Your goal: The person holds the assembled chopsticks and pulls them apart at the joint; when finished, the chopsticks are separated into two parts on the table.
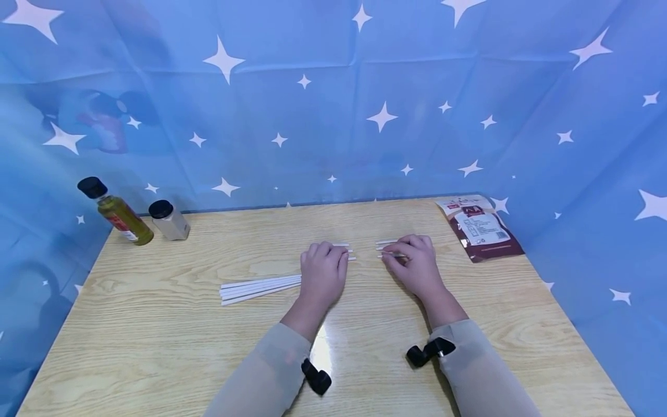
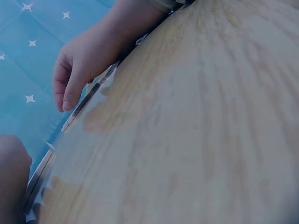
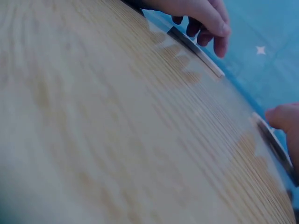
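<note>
Two small groups of thin white sticks lie in the middle of the wooden table, a gap between them. Over the left group [image 1: 352, 251] is my left hand [image 1: 322, 273], its fingers loosely bent and hiding most of it. My right hand [image 1: 415, 263] hovers at the right group [image 1: 384, 242], thumb and index tips close together. In the left wrist view, no stick shows between the fingers of the right hand [image 2: 88, 60]; a stick [image 2: 86, 103] lies in front. The right wrist view has the left hand [image 3: 205, 21] with spread fingers above a stick [image 3: 198, 52]. Contact is unclear.
More white sticks [image 1: 255, 289] lie fanned left of my left hand. At the back left stand an oil bottle [image 1: 122, 217] and a black-capped jar [image 1: 171, 221]. A brown and white pouch [image 1: 480, 227] lies at the back right. A blue starred cloth [image 1: 333, 116] hangs behind the table.
</note>
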Demonstrator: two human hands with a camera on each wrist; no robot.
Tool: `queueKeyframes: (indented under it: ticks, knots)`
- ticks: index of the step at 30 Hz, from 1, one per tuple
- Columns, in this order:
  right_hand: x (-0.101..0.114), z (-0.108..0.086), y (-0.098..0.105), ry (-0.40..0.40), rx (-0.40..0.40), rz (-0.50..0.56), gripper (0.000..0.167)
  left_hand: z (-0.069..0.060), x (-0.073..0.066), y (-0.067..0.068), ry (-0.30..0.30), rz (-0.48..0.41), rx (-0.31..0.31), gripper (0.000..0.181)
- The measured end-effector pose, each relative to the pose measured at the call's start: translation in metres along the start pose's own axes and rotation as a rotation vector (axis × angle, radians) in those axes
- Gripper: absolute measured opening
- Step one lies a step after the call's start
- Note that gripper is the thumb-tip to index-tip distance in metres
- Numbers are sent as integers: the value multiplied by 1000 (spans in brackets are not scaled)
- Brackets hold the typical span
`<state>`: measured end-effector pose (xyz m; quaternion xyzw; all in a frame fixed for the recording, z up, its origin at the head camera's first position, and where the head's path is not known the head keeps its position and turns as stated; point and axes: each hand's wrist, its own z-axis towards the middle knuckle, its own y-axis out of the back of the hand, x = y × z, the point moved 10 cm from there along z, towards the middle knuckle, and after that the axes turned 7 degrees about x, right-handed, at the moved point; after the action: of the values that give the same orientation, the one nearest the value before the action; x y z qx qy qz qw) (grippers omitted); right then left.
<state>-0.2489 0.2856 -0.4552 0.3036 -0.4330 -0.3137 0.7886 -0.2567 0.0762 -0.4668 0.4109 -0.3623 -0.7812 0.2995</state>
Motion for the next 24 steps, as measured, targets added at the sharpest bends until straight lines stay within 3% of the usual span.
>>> queueKeyframes:
  ticks: [6,11,24]
  knots:
    - [6,1,1,44,-31,-13,10,-2,-3,6,-37,-25,-58,24]
    - [13,0,-1,71,-55,-35,9,-3,-4,5,-52,-29,-48,23]
    - [33,5,-5,51,-139,-89,8,-10,-9,14,-132,-54,-88,14]
